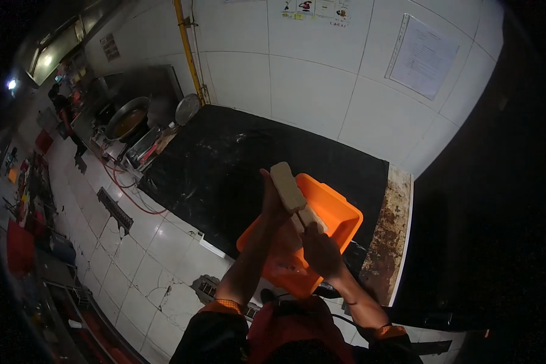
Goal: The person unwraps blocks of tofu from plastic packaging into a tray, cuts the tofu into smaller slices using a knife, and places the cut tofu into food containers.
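Note:
A pale beige block (288, 187) is held up over the orange tub (329, 203), with my left hand (273, 200) wrapped against its left side. My right hand (321, 252) is closed just below the block, on a thin handle-like thing (300, 221) too small to make out fully. Another pale piece (313, 219) shows in the tub behind my right hand. The tub stands at the near edge of the black-covered table (224, 151).
A large pan (127, 121) of brownish liquid is at the back left, with a round metal lid (188, 109) beside it. A person (64, 109) stands farther left. A red hose (124, 193) and floor grate (114, 209) lie left of the table.

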